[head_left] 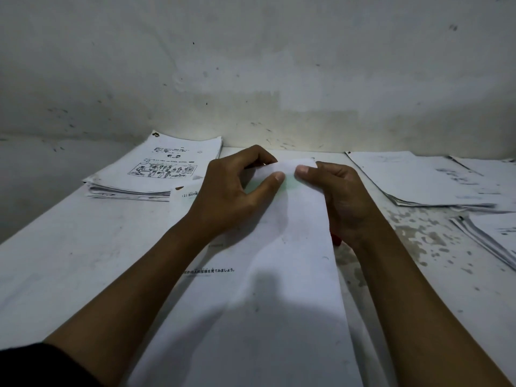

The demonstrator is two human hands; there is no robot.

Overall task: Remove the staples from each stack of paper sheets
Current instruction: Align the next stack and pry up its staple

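White table (69, 247): left hand (234, 191), right hand (343, 196) pinch blank sheet (279, 247) top.

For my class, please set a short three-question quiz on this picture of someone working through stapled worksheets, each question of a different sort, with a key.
1. True or false: both thumbs press on the far end of the folded-over sheet.
2. Multiple choice: the pile topped by a cartoon worksheet lies (A) at the far left of the table, (B) under the right hand, (C) on the floor.
3. Fill in: a small object peeks out beside the right wrist; its colour is ____.

Key
1. True: the left hand and the right hand both pinch the sheet's far end.
2. A, on the table.
3. Red: the red object is too hidden to name.
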